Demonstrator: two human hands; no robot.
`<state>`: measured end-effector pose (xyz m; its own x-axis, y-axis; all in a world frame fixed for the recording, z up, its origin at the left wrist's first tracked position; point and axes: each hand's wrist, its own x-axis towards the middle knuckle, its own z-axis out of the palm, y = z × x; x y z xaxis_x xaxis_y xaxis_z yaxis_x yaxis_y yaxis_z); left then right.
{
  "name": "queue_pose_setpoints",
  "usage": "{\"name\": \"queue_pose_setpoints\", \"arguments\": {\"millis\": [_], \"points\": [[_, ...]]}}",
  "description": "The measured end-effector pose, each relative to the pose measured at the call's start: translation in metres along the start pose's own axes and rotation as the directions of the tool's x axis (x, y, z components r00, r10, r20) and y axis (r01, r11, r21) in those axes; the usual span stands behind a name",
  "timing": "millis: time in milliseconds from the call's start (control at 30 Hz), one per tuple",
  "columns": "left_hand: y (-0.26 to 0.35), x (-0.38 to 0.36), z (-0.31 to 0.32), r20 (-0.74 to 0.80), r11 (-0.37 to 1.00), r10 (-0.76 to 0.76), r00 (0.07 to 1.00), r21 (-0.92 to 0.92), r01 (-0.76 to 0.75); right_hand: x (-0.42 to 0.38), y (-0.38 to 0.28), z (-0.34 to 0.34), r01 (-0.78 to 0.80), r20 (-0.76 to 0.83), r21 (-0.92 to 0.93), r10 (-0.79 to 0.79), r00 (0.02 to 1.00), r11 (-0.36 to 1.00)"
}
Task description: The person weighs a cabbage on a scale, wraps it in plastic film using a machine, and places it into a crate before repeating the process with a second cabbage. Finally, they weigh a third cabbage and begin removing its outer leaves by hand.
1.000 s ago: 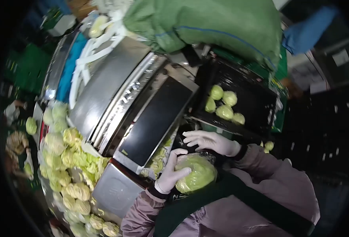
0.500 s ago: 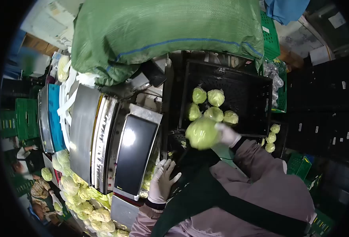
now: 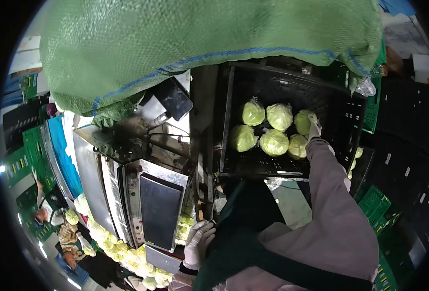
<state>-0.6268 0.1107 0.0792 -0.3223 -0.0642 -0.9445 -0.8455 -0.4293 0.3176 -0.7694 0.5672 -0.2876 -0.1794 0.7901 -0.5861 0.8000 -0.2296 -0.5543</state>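
Observation:
A black crate (image 3: 292, 170) holds several plastic-wrapped cabbages (image 3: 274, 142) in two rows. Inside it, my right hand (image 3: 314, 127), in a white glove, reaches over the right end of the far row. Its fingers are closed round the right side of a cabbage (image 3: 302, 121) there, which sits among the others. My left hand (image 3: 198, 244), also gloved, is low beside my dark apron, near the machine with a dark flat plate (image 3: 160, 211). Its fingers are loosely bent and apart from any cabbage, and I see nothing in it.
A big green woven sack (image 3: 209, 34) bulges above the crate. Loose cabbages (image 3: 127, 254) lie beyond the machine at lower left, where other people (image 3: 71, 237) work. Dark stacked crates (image 3: 404, 140) stand at right, with green crates (image 3: 372, 206) below them.
My right hand has carried a cabbage from in front of the crate into the far row's right end. My left hand has lowered, its fingers less spread. The view has shifted closer to the crate.

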Motion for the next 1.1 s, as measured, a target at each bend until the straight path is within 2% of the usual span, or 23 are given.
{"name": "queue_pose_setpoints", "arguments": {"millis": [67,100,200,267,367,400,467,533,567,600,633,667,733,767,800,867,900,967,1000,1033,1067,1100], "points": [[-0.002,0.002,-0.001,-0.032,1.0,-0.002,0.999,0.006,0.002,0.008,0.015,0.0,0.1,-0.002,-0.181,-0.102,0.995,0.978],[-0.003,0.002,-0.002,0.006,1.0,0.017,1.0,0.013,-0.018,0.01,0.02,-0.002,0.164,0.005,-0.285,-0.17,0.985,0.944],[0.004,-0.01,-0.005,0.022,0.997,0.081,0.996,0.01,-0.081,0.018,0.029,-0.009,0.358,0.097,-0.511,-0.361,0.928,0.782],[-0.008,-0.019,-0.017,0.046,0.976,0.216,0.975,0.008,-0.216,0.011,0.026,-0.005,0.479,0.173,-0.574,-0.473,0.864,0.664],[-0.036,-0.026,-0.051,-0.073,0.902,0.428,0.901,-0.018,-0.431,-0.01,0.022,0.005,0.646,0.257,-0.567,-0.636,0.728,0.511],[-0.054,-0.02,-0.069,-0.151,0.869,0.493,0.857,0.138,-0.475,-0.023,0.02,0.008,0.692,0.275,-0.546,-0.678,0.681,0.473],[-0.069,-0.035,-0.096,-0.273,0.864,0.498,0.823,0.079,-0.497,-0.046,0.009,0.019,0.775,0.304,-0.497,-0.759,0.576,0.389],[-0.09,-0.056,-0.127,-0.422,0.807,0.539,0.729,0.01,-0.591,-0.057,0.009,0.034,0.86,0.344,-0.409,-0.822,0.454,0.304],[-0.103,-0.062,-0.149,-0.486,0.798,0.535,0.691,0.022,-0.602,-0.057,0.006,0.04,0.906,0.432,-0.347,-0.817,0.382,0.241],[-0.122,-0.065,-0.171,-0.578,0.738,0.588,0.565,0.098,-0.668,-0.056,0.008,0.055,0.943,0.512,-0.283,-0.803,0.303,0.175],[-0.14,-0.071,-0.197,-0.643,0.716,0.54,0.544,0.011,-0.698,-0.139,-0.012,0.04,0.935,0.603,-0.246,-0.715,0.354,0.256],[-0.158,-0.075,-0.223,-0.697,0.683,0.487,0.527,-0.073,-0.727,-0.184,-0.02,0.049,0.851,0.747,-0.503,-0.57,0.342,-0.149],[-0.203,-0.078,-0.281,-0.816,0.597,0.394,0.423,-0.123,-0.793,-0.233,-0.003,0.06,0.918,0.543,-0.357,-0.76,0.356,0.175],[-0.223,-0.08,-0.307,-0.86,0.498,0.312,0.405,-0.215,-0.84,-0.271,-0.002,0.056,0.895,0.566,-0.408,-0.718,0.405,0.184],[-0.243,-0.081,-0.333,-0.888,0.385,0.229,0.398,-0.293,-0.875,-0.271,0.005,0.066,0.94,0.613,-0.311,-0.727,0.31,0.14],[-0.283,-0.085,-0.385,-0.963,0.548,0.128,0.239,-0.132,-0.826,-0.222,0.027,0.11,0.989,0.541,-0.145,-0.834,0.113,0.04],[-0.294,-0.091,-0.405,-0.96,0.488,0.066,0.274,-0.208,-0.848,-0.248,0.029,0.105,0.99,0.528,-0.137,-0.844,0.098,0.029],[-0.311,-0.104,-0.45,-0.928,0.382,-0.013,0.371,-0.348,-0.856,-0.318,0.036,0.08,0.88,0.658,-0.389,-0.751,0.057,-0.274],[-0.317,-0.101,-0.479,-0.893,0.358,-0.055,0.447,-0.435,-0.826,-0.323,0.041,0.081,0.878,0.643,-0.395,-0.764,0.053,-0.271],[-0.31,-0.108,-0.502,-0.847,0.271,-0.079,0.525,-0.525,-0.807,-0.314,0.049,0.087,0.963,0.659,-0.263,-0.739,0.14,-0.052],[-0.299,-0.115,-0.524,-0.792,0.182,-0.095,0.603,-0.609,-0.772,-0.305,0.056,0.093,0.977,0.687,-0.121,-0.695,0.211,0.176],[-0.292,-0.111,-0.549,-0.805,0.134,-0.038,0.592,-0.591,-0.796,-0.294,0.065,0.099,0.962,0.632,0.077,-0.759,0.157,0.263]]}}
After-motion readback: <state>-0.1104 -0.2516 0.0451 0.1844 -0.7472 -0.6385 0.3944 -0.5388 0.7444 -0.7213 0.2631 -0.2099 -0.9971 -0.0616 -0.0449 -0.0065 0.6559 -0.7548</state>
